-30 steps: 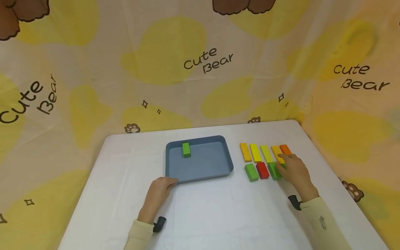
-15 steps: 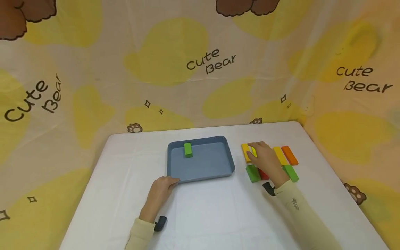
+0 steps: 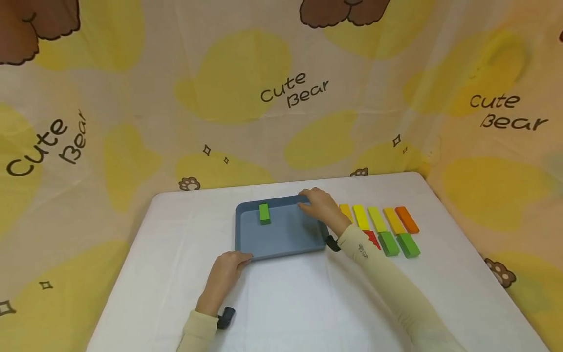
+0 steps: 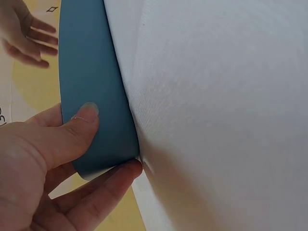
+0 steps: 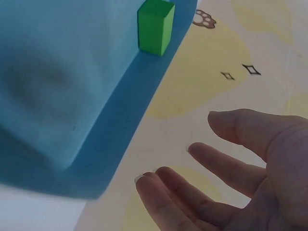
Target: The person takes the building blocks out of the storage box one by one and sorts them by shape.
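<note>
My left hand (image 3: pixel 223 274) grips the near-left corner of a blue-grey tray (image 3: pixel 286 234). In the left wrist view, its thumb presses the tray's outer wall (image 4: pixel 89 57) and the other fingers are around the corner. A green block (image 3: pixel 264 214) stands inside the tray by the far wall, left of centre. My right hand (image 3: pixel 324 208) is over the tray's far-right corner. In the right wrist view its fingers are spread and relaxed with nothing between them, apart from the green block (image 5: pixel 156 26).
Right of the tray are two rows of blocks. Behind lie yellow (image 3: pixel 361 217), yellow-green (image 3: pixel 376 219) and orange (image 3: pixel 407 219) ones. In front are green blocks (image 3: pixel 389 244) and a red block (image 3: pixel 373 239), partly hidden by my right sleeve. A patterned cloth backs the white table (image 3: pixel 281 303).
My right hand has moved left from over the block rows to the tray's far-right corner. The left hand keeps its grip on the tray; the green block in it stays in place.
</note>
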Demonstrator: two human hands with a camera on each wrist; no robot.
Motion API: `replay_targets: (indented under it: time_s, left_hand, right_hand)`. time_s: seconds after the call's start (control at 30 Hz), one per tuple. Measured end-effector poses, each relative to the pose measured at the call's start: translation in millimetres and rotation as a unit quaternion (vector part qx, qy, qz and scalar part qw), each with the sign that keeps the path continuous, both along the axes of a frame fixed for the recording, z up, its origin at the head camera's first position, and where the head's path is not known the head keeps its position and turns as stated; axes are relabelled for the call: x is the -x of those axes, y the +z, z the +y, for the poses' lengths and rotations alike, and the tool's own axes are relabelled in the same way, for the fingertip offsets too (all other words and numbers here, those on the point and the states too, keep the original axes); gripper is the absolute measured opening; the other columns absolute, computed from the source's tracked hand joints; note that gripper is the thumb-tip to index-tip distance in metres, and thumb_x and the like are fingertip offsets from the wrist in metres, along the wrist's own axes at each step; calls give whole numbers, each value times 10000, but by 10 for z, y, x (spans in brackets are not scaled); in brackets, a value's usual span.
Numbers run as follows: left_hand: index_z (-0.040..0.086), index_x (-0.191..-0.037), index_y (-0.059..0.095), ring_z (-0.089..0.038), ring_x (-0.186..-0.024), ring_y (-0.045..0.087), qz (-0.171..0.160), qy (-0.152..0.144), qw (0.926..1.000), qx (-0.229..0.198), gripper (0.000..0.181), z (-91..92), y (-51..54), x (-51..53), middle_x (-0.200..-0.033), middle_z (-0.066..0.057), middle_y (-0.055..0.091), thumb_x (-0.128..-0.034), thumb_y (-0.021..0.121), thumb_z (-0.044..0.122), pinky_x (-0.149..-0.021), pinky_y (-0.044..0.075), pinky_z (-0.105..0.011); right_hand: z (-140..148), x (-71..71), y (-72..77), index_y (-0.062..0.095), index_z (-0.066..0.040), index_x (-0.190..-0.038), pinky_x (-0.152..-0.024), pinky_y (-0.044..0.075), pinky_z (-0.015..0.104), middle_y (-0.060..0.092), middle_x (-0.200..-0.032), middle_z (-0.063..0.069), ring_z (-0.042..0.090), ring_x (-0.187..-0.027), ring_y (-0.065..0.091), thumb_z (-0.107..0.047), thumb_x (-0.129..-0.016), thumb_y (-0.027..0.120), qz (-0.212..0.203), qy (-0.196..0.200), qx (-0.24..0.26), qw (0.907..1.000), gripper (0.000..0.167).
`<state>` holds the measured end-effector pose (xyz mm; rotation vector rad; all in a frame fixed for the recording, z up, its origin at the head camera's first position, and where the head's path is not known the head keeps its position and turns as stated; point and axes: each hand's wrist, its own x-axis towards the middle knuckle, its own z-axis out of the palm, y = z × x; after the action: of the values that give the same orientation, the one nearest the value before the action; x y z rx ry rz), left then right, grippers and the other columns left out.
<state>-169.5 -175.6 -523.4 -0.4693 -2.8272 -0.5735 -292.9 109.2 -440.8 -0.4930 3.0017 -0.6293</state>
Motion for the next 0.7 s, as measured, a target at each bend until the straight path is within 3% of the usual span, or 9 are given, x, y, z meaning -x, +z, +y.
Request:
replay_targets:
  time_s: [0.47,0.7]
  left_hand:
    - [90,-950,787,-264,-847,734,68,20,10000,-19,163,-2,2,-19,-911,-86,769,-797,770,33,-732,613,-368]
    - [94,-946,789,-252,-829,731,108,35,9999,7,165,1,0,-12,-895,-78,769,-794,773,34,-714,611,-353]
  right_hand:
    - [-763,273,-127,624,-50,-1273,-1036,498,426,675,-1253,107,295,-1190,608,-245,-967,630,-487,453,-47,9978,363]
    - [-977,337,-181,629,-53,-1268,-1000,515,413,678,-1244,103,282,-1149,617,-232,-968,611,-679,407,46,9969,350]
